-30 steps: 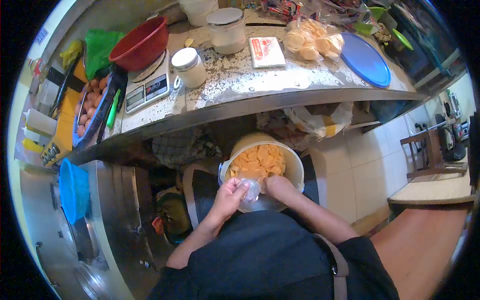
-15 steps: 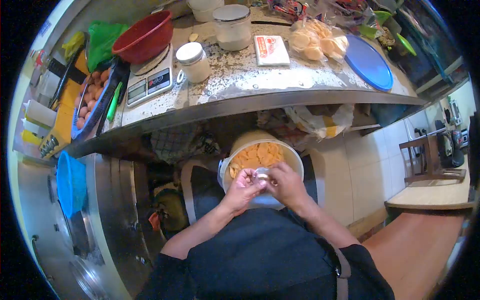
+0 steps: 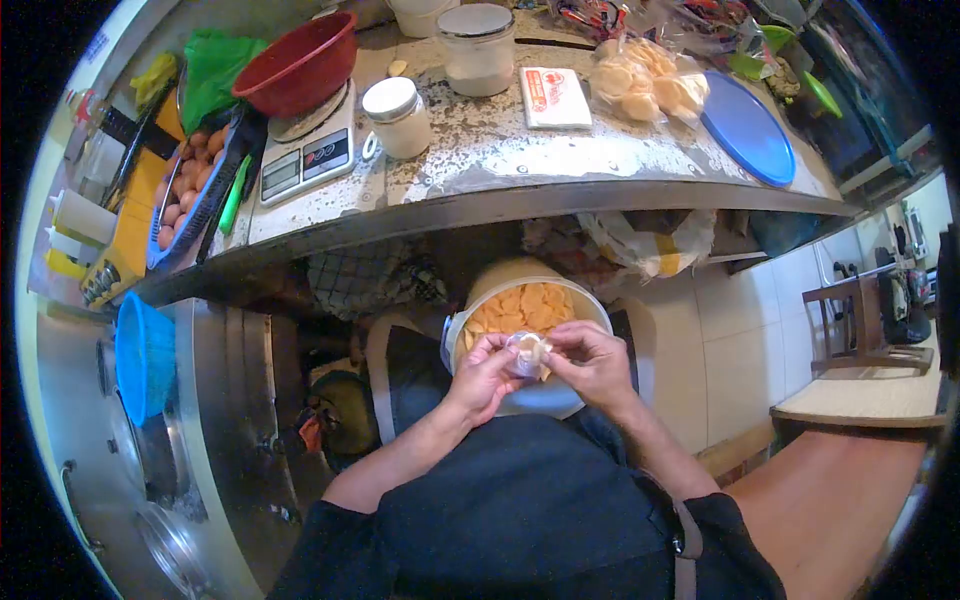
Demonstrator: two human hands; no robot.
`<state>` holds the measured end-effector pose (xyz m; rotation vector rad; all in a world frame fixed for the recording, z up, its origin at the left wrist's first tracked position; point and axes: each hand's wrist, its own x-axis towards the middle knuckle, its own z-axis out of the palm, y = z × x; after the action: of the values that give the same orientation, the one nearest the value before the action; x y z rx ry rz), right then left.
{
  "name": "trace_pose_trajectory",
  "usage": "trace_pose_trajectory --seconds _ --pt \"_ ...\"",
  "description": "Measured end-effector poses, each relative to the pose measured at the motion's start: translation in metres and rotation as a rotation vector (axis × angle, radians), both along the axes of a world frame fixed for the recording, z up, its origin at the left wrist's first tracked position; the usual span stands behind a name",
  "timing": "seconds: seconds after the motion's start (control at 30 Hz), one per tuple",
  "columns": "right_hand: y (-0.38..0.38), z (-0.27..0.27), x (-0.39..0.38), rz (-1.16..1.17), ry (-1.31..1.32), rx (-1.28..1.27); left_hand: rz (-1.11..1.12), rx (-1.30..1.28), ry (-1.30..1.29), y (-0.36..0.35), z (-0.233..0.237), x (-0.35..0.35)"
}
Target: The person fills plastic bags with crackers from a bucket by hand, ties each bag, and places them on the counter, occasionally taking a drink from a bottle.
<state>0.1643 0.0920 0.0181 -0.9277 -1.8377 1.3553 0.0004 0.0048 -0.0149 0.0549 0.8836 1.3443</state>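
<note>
A small clear plastic bag [image 3: 527,356] is pinched between my left hand [image 3: 482,378] and my right hand [image 3: 597,368], one at each side of it. Something pale shows at its top, too small to name. Both hands are over the front part of a white bucket [image 3: 598,316] between my knees. Flat orange pieces [image 3: 522,308] fill the bucket, partly hidden by my fingers.
On the counter [image 3: 460,165] stand a scale [image 3: 308,165] bearing a red bowl [image 3: 300,72], a white-lidded jar [image 3: 398,120], a larger tub [image 3: 476,55], a white packet [image 3: 556,98], a bag of pale discs [image 3: 650,85], a blue lid [image 3: 748,128] and an egg tray [image 3: 185,190].
My right hand has moved slightly right, away from my left. More of the clear bag now shows between them, opened wider. The view has shifted slightly.
</note>
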Motion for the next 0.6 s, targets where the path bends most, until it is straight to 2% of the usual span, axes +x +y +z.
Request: trace_pose_trajectory --seconds 0.07,0.13,0.23,0.3,0.37,0.4,0.43,0.47,0.5,0.53,0.57,0.6 --pt "-0.003 -0.012 -0.004 0.045 0.032 -0.017 -0.002 0.011 -0.071 -0.002 0.004 -0.001" --pt "-0.006 -0.022 -0.01 0.226 -0.162 0.277 -0.049 0.007 -0.153 -0.007 -0.001 -0.003" --pt "-0.004 -0.02 -0.013 0.366 -0.154 0.4 -0.112 -0.066 0.006 -0.017 -0.003 -0.006" --pt "0.005 -0.016 -0.01 0.364 -0.122 0.302 -0.089 -0.083 -0.004 -0.024 -0.003 -0.007" --pt "0.025 -0.019 -0.01 0.186 -0.203 0.167 -0.074 -0.032 0.231 -0.031 -0.005 -0.003" --pt "0.034 -0.016 -0.013 0.191 -0.32 0.231 -0.075 -0.033 0.231 -0.034 -0.002 -0.003" --pt "0.04 -0.019 -0.02 0.189 -0.319 0.231 -0.112 -0.015 0.394 -0.036 0.004 -0.003" --pt "0.044 -0.032 -0.031 0.231 -0.477 0.216 -0.15 0.004 0.558 -0.038 0.007 -0.003" --pt "0.048 -0.049 -0.041 0.271 -0.636 0.2 -0.151 0.006 0.559 -0.04 0.004 -0.002" --pt "0.053 -0.077 -0.049 0.343 -0.744 0.267 -0.164 0.046 0.68 -0.042 -0.002 -0.002" --pt "0.049 -0.093 -0.058 0.343 -0.741 0.27 -0.175 0.087 0.804 -0.043 -0.005 -0.003" --pt "0.04 -0.104 -0.068 0.328 -0.905 0.37 -0.174 0.086 0.809 -0.043 0.001 -0.004"
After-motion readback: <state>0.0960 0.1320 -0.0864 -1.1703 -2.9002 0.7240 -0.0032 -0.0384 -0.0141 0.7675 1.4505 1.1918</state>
